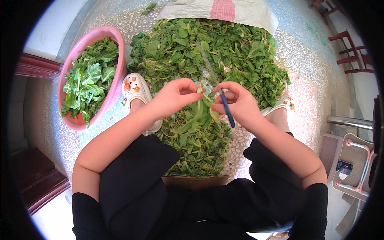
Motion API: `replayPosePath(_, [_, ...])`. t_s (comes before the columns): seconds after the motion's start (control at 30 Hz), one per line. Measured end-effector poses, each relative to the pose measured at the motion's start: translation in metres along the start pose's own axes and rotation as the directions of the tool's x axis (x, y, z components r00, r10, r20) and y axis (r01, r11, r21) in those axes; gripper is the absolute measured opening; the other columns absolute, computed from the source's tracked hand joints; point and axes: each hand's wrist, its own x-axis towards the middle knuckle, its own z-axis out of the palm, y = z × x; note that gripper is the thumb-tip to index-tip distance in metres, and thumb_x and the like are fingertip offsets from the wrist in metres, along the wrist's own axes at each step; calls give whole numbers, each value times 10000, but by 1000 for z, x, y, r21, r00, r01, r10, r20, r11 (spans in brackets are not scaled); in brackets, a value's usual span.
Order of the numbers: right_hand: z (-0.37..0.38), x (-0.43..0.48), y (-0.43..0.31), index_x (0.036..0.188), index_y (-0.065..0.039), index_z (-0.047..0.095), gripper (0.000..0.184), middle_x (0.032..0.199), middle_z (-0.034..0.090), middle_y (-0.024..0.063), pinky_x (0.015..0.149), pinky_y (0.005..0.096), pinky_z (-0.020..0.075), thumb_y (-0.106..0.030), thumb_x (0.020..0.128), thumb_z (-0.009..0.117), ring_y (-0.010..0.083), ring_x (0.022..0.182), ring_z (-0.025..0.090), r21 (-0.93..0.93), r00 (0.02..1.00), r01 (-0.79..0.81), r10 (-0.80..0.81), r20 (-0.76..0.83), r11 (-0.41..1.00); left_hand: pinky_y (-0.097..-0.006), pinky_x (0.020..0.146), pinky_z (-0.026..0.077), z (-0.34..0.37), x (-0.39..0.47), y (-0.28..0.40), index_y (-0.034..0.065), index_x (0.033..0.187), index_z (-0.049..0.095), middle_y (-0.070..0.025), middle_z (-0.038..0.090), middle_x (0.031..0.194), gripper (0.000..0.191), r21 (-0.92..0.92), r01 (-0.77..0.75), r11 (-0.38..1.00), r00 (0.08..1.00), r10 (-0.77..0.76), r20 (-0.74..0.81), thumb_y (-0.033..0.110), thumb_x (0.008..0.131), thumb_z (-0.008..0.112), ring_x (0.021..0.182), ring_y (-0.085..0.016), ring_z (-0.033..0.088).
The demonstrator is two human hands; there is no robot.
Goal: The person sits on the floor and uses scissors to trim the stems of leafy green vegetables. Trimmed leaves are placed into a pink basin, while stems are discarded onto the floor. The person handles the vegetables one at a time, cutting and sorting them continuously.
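Observation:
My left hand pinches the pale cut stem end of a leafy green plant, whose leaves hang down toward me. Across from it, my right hand grips a knife by its dark blue handle. The long narrow blade points away from me over the greens. My right thumb and fingertips also touch a yellowish leaf at the plant's side. Beneath both hands a big heap of loose leafy greens spreads over the floor, with a smaller pile of trimmings between my legs.
A pink plastic basin holding leafy greens stands to the left. A woven sack with a red stripe lies at the far edge. My white clogs flank the heap on the terrazzo floor. A phone rests at right.

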Motion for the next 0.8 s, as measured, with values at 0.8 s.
replayPosePath(0.8, [-41, -19, 10, 1065, -44, 476, 427, 661, 489, 2, 526, 221, 417, -439, 903, 491, 84, 562, 487, -286, 777, -245, 364, 514, 927, -225, 670, 440, -23, -7, -27, -25, 958, 620, -35, 631, 868, 242, -115, 167, 979, 939, -194, -285, 161, 812, 670, 751, -71, 545])
